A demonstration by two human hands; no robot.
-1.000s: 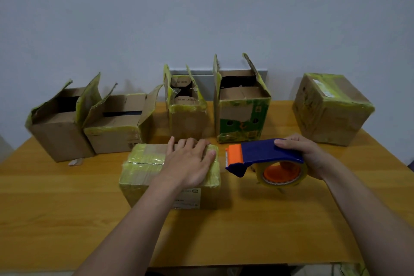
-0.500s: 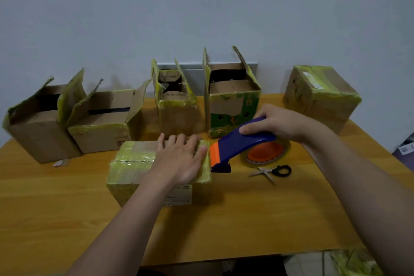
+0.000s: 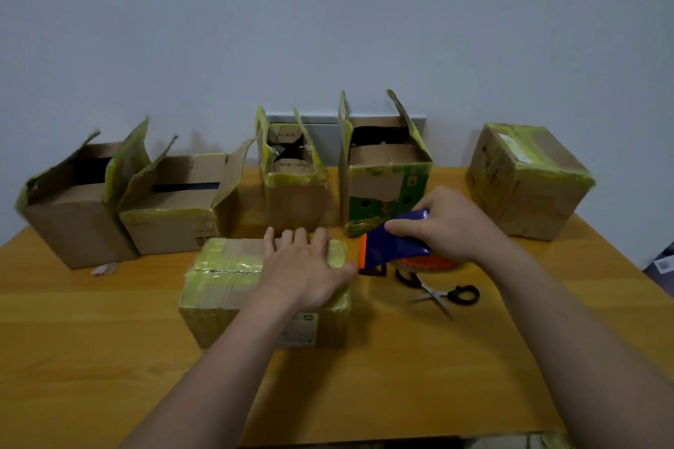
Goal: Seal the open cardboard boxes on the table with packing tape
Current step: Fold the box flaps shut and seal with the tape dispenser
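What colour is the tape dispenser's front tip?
Orange tip on the dark blue tape dispenser; head view shows it best.

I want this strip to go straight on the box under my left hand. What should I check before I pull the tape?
1. Top of the front box lies flat: ok.
2. Steadying left hand rests flat on the box top: ok.
3. Working right hand grips the tape dispenser: ok.
4. Dispenser's orange end touches the box's right edge: cannot tell.
5. Loose tape end ready: cannot tell.
6. Stray scissors lie off the box, on the table: ok.
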